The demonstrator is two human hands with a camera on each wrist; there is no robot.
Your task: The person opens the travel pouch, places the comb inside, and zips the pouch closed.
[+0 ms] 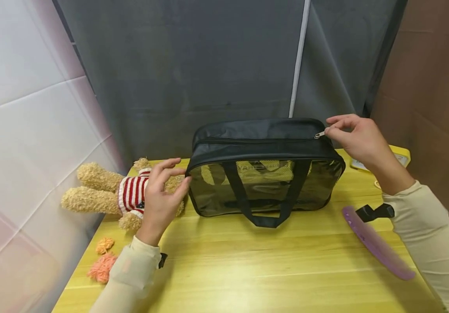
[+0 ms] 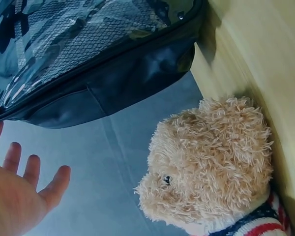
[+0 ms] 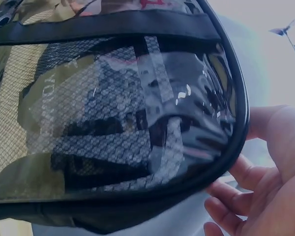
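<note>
purple comb (image 1: 377, 243) nearest — right hand (image 1: 359, 139) pinches bag (image 1: 263, 167) zipper (image 1: 319, 135).

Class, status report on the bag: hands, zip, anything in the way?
Right hand pinches zipper pull at bag's right end. Left hand steadies black bag. Teddy bear lies beside it, clear of the zip.

Yellow wooden table (image 1: 248, 269), grey curtain (image 1: 209, 65) behind, perhaps white sheeting (image 1: 21, 108) left

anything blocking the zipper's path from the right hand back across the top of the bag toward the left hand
Nothing visible does. The right hand pinches the zipper pull at the bag's right end; the zipper track lies bare.
</note>
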